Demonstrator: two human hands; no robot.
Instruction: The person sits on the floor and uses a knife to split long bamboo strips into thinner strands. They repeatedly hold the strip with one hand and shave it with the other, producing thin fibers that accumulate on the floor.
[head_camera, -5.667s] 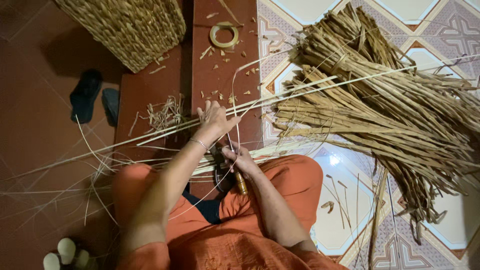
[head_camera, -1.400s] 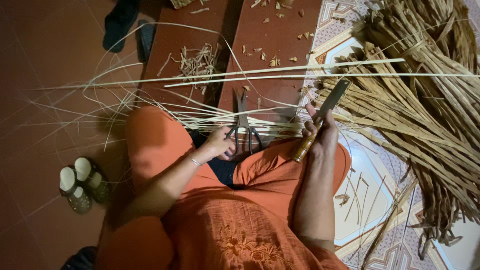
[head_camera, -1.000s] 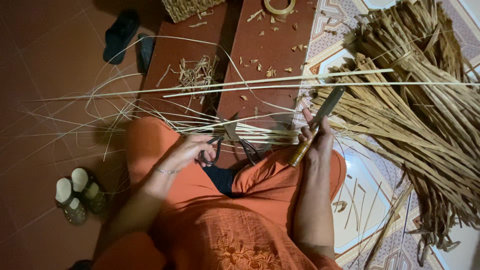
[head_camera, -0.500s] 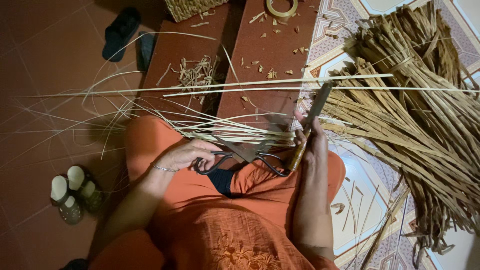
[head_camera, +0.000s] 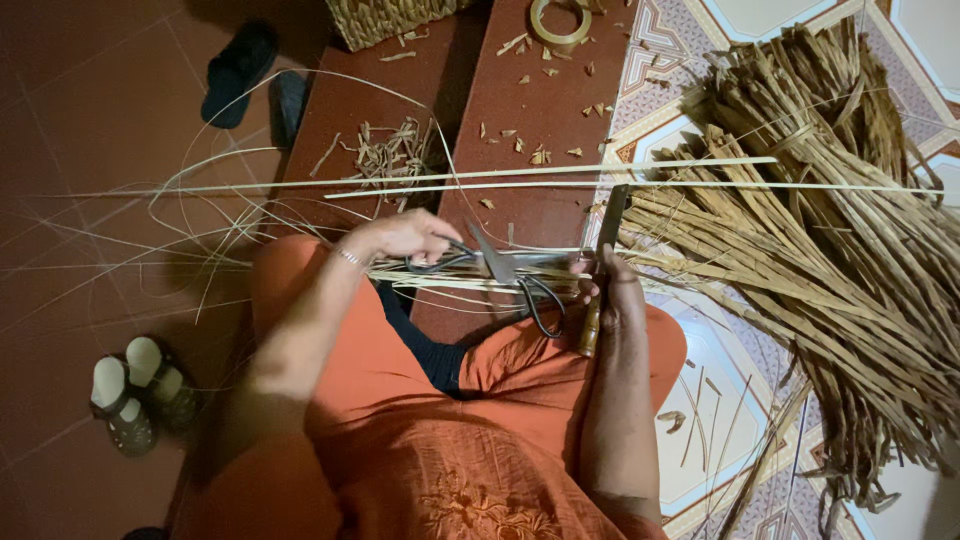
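Observation:
My left hand (head_camera: 400, 235) grips one loop of a pair of dark metal scissors (head_camera: 505, 270), which lie open across my lap with a blade pointing up. Under the scissors a thin bundle of pale reed strips (head_camera: 450, 278) runs across my orange-clad knees. My right hand (head_camera: 615, 295) is closed on the wooden handle of a knife (head_camera: 606, 225), blade upright, at the right end of that bundle. Whether it also pinches the strips I cannot tell.
A large heap of dried brown reed stalks (head_camera: 820, 230) fills the right side. Two long thin sticks (head_camera: 560, 175) lie across the floor ahead. A woven basket (head_camera: 390, 15), a tape roll (head_camera: 558, 20), cut scraps (head_camera: 390, 155), dark sandals (head_camera: 240, 70) and small shoes (head_camera: 130, 390) surround me.
My left hand picked the scissors up from my lap and carried them right, onto the strip bundle, and they now lie open. My right hand kept the knife upright.

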